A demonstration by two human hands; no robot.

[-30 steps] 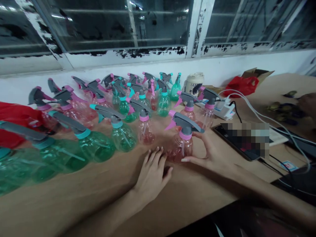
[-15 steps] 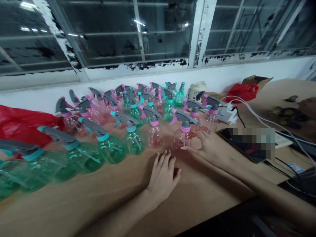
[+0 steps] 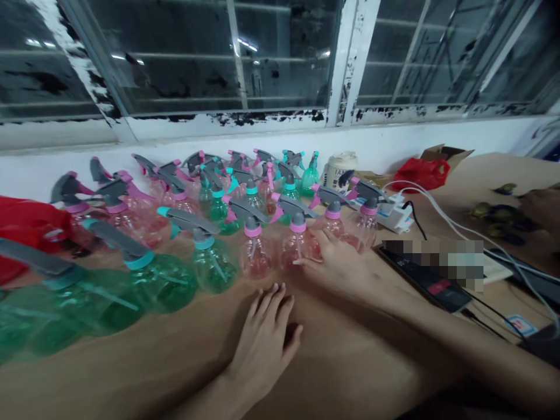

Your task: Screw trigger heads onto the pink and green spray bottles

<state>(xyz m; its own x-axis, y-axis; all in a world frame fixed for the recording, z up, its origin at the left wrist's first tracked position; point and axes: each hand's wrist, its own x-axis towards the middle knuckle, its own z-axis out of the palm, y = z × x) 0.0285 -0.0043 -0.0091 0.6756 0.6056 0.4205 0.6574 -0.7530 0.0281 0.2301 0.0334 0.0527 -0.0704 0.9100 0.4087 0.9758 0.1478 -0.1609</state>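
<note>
Right hand (image 3: 336, 265) has slid the clear pink plastic spray bottle with grey trigger (image 3: 298, 242) back into its row, fingers curled around it; left hand (image 3: 266, 335) flat, holding nothing, on the brown wooden table (image 3: 350, 373).

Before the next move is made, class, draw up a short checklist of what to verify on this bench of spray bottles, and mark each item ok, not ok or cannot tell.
1. Right hand on the pink clear plastic spray bottle with grey trigger: ok, fingers touch its side.
2. That bottle upright on the brown wooden tabletop: ok.
3. Left hand free: ok, flat on the tabletop, holding nothing.
4. Neighbouring pink clear spray bottle clear of it: cannot tell, they stand very close.
5. Black phone and white cables clear of the right forearm: not ok, the phone lies right beside it.
6. Firm grip: cannot tell.
</note>
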